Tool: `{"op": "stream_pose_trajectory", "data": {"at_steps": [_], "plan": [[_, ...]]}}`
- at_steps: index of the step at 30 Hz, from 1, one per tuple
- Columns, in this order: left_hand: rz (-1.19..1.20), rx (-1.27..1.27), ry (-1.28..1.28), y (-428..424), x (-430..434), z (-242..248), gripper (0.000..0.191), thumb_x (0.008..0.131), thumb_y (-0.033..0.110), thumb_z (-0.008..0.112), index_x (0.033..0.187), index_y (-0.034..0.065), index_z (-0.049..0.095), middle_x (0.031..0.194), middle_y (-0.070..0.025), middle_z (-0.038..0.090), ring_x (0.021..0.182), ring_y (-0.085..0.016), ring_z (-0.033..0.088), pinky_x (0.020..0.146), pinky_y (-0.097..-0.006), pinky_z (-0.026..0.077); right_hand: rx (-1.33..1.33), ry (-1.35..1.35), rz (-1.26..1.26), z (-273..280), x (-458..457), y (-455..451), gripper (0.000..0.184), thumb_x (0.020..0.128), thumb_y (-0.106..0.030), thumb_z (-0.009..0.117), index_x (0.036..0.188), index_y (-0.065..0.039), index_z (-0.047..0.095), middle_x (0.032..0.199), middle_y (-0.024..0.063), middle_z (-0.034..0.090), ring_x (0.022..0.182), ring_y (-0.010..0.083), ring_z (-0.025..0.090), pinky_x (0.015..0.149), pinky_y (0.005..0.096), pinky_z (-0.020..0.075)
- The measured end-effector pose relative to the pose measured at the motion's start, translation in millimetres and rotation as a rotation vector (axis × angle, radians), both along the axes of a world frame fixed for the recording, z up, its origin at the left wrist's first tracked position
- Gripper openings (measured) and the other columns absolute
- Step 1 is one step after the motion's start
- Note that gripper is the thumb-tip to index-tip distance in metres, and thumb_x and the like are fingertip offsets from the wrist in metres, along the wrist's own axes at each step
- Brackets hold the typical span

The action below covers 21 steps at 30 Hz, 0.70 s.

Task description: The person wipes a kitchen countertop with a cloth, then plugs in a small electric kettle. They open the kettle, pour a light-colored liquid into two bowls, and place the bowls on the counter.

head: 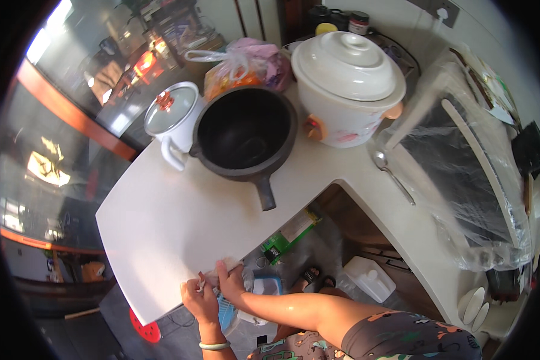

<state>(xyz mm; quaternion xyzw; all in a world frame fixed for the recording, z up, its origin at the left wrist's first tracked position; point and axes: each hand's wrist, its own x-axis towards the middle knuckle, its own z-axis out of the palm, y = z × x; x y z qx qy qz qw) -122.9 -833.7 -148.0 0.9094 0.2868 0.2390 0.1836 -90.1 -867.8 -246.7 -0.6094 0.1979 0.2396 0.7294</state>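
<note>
My left hand [201, 294], with a pale bangle on its wrist, is at the counter's near edge, its fingers pinched on a small crumpled brownish scrap. Beside it my right hand [231, 279] has its fingers on a pale, fluffy-looking bundle [231, 262]; what the bundle is made of cannot be told. Both hands lie close together over the edge of the white countertop [162, 234]. Farther back on the counter stands a dark, deep pan [247, 130] with a short handle, next to a white enamel pot [173, 112] with a glass lid.
A white ceramic cooker [351, 81] with a lid and a knotted plastic bag [243, 67] stand at the back. A spoon [393, 177] lies by a plastic-covered appliance [459, 171] at right. Below are a white jug [370, 278], a green package [292, 235] and a red stool [145, 328].
</note>
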Motion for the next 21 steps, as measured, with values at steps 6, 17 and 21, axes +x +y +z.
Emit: {"op": "stream_pose_trajectory", "data": {"at_steps": [6,17,21], "plan": [[0.065,-0.277,-0.103,-23,16,3,0.013,0.087,0.009,0.064,0.079,-0.0001,0.058,0.057,-0.0084,0.053,0.051,-0.015,0.048,0.05,-0.0305,0.04,0.203,-0.033,0.107,20,25,-35,0.044,0.095,-0.04,0.059,0.101,0.004,0.059,0.093,0.0091,0.064,0.083,0.0156,0.059,0.073,0.0296,0.0479],[-0.238,-0.748,-0.111,-109,112,-5,0.008,0.092,0.003,0.055,0.097,-0.0028,0.055,0.076,-0.011,0.068,0.066,-0.012,0.063,0.06,-0.0259,0.048,0.079,-0.071,-0.239,25,135,-141,0.057,0.098,-0.05,0.049,0.113,0.005,0.053,0.101,0.0109,0.061,0.09,0.018,0.059,0.074,0.032,0.0482],[-0.466,-0.766,-0.074,-163,139,0,0.01,0.09,0.003,0.058,0.098,-0.003,0.055,0.075,-0.0098,0.067,0.068,-0.011,0.062,0.063,-0.0265,0.049,0.201,0.08,-0.469,36,164,-202,0.062,0.098,-0.053,0.044,0.117,0.006,0.051,0.104,0.0133,0.061,0.092,0.0215,0.06,0.077,0.0342,0.0496]]}}
